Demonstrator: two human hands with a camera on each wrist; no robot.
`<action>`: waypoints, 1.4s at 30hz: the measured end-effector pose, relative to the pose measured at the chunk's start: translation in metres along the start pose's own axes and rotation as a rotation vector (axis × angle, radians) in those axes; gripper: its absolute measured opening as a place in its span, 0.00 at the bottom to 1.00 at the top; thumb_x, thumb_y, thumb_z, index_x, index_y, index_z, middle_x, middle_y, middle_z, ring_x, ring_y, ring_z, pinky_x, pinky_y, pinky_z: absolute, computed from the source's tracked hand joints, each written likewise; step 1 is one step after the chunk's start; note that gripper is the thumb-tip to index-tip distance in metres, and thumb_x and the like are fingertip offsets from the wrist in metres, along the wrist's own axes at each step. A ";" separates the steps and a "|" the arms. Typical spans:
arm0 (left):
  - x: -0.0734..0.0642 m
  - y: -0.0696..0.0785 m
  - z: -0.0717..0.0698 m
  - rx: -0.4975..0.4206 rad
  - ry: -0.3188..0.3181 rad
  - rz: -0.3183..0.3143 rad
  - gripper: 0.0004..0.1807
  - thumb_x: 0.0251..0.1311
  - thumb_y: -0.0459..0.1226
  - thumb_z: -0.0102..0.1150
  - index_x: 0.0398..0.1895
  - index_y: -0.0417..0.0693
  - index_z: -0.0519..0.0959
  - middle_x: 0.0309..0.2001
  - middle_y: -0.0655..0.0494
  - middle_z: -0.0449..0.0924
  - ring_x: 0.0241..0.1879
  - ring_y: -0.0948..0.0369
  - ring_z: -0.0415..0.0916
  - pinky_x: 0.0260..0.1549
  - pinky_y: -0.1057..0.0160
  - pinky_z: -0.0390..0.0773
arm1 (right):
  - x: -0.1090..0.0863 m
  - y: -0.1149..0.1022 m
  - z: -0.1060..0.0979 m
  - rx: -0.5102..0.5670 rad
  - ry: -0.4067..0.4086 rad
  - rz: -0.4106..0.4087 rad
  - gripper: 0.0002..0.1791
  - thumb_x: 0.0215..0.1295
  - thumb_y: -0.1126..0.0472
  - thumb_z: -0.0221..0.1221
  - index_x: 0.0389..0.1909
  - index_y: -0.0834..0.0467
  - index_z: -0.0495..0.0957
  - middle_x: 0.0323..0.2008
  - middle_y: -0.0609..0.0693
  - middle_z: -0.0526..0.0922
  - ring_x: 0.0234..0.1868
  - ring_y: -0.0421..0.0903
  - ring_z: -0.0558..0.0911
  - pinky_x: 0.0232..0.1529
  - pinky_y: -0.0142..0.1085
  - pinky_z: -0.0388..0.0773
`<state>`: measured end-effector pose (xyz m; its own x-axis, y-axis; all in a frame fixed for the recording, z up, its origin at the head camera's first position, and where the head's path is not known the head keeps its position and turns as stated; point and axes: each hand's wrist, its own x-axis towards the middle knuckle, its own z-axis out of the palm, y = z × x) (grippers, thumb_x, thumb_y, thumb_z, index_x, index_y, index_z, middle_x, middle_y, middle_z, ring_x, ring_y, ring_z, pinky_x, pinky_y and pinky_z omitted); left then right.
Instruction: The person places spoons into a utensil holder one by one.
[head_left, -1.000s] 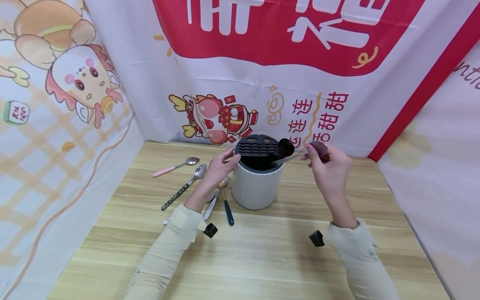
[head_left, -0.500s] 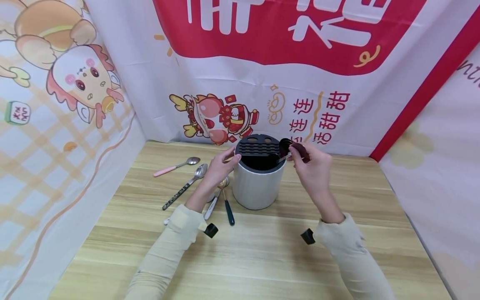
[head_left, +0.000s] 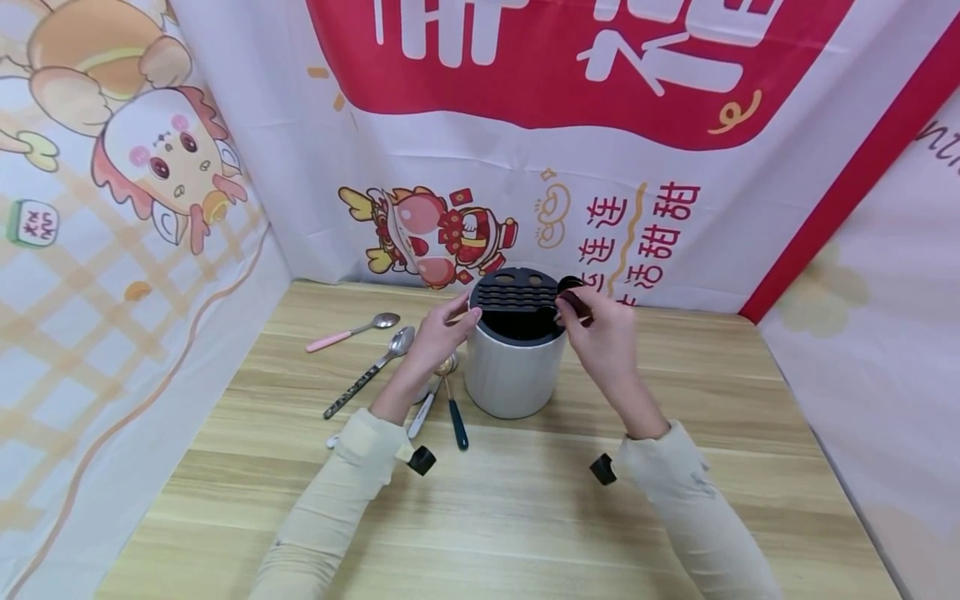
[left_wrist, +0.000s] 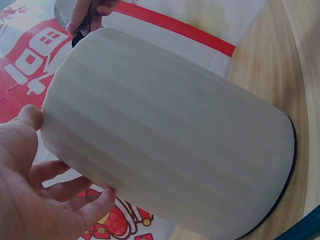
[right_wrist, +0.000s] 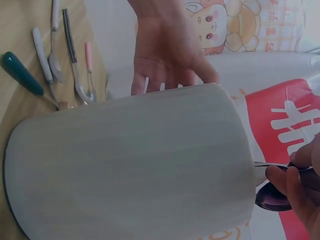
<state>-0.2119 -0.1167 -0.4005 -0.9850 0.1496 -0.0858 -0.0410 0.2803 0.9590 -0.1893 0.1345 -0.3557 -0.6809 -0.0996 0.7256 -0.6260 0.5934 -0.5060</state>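
While right hand (head_left: pixel 603 342) pinches spoon (left_wrist: pixel 63 12) at right rim of holder (head_left: pixel 513 379), left hand (head_left: pixel 441 335) rests against holder's left side, fingers loosely spread; risk: spoon snagging on black spoon (right_wrist: pixel 273 199) alongside, light touch letting holder tip.

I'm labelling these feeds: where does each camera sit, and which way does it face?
Head: on the head, facing forward and down at the utensil holder; left hand, right hand and sleeves show.
Left wrist: on that wrist, facing across the utensil holder's side; left hand and part of the right hand show.
Right wrist: on that wrist, facing its other side; both hands show.
Both wrist views share the utensil holder and backdrop.
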 end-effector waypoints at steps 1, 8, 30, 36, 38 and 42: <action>0.000 0.000 0.000 -0.001 0.000 -0.001 0.37 0.68 0.60 0.53 0.77 0.64 0.59 0.76 0.51 0.62 0.73 0.47 0.63 0.64 0.48 0.75 | 0.000 0.000 0.001 0.001 -0.008 0.009 0.03 0.63 0.67 0.66 0.34 0.65 0.84 0.25 0.55 0.88 0.25 0.47 0.87 0.26 0.25 0.81; 0.000 0.001 0.000 -0.012 0.000 -0.020 0.39 0.66 0.61 0.53 0.77 0.64 0.58 0.76 0.51 0.61 0.73 0.47 0.62 0.65 0.47 0.74 | -0.002 0.000 0.008 -0.030 -0.061 0.073 0.04 0.61 0.65 0.68 0.33 0.62 0.83 0.29 0.55 0.88 0.27 0.47 0.86 0.25 0.32 0.81; 0.001 0.001 0.001 -0.012 0.006 -0.026 0.40 0.65 0.63 0.53 0.78 0.64 0.58 0.76 0.51 0.61 0.73 0.47 0.63 0.65 0.48 0.74 | -0.016 0.004 0.001 -0.044 -0.008 0.053 0.06 0.63 0.64 0.66 0.36 0.63 0.81 0.28 0.56 0.86 0.25 0.46 0.84 0.25 0.33 0.83; 0.003 0.002 0.002 -0.017 0.010 -0.029 0.40 0.65 0.63 0.54 0.77 0.64 0.59 0.76 0.50 0.62 0.73 0.47 0.63 0.64 0.48 0.75 | -0.020 0.015 -0.013 0.001 0.103 0.031 0.03 0.62 0.68 0.64 0.34 0.65 0.82 0.26 0.57 0.86 0.23 0.46 0.83 0.25 0.17 0.74; 0.003 0.001 0.001 -0.020 0.013 -0.033 0.39 0.65 0.62 0.54 0.77 0.65 0.59 0.75 0.51 0.62 0.73 0.48 0.64 0.64 0.48 0.75 | -0.022 0.020 -0.016 0.009 0.119 0.053 0.03 0.61 0.68 0.65 0.34 0.65 0.82 0.25 0.56 0.86 0.23 0.43 0.82 0.25 0.14 0.72; 0.004 -0.001 0.000 -0.023 0.006 -0.031 0.38 0.65 0.62 0.55 0.77 0.66 0.59 0.75 0.52 0.63 0.73 0.49 0.63 0.64 0.49 0.75 | -0.027 0.030 -0.022 0.008 0.115 0.115 0.03 0.61 0.68 0.65 0.33 0.65 0.82 0.24 0.56 0.86 0.24 0.32 0.79 0.25 0.13 0.72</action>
<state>-0.2162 -0.1164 -0.4018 -0.9842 0.1358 -0.1138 -0.0750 0.2626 0.9620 -0.1814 0.1719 -0.3801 -0.7004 0.0613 0.7111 -0.5496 0.5894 -0.5921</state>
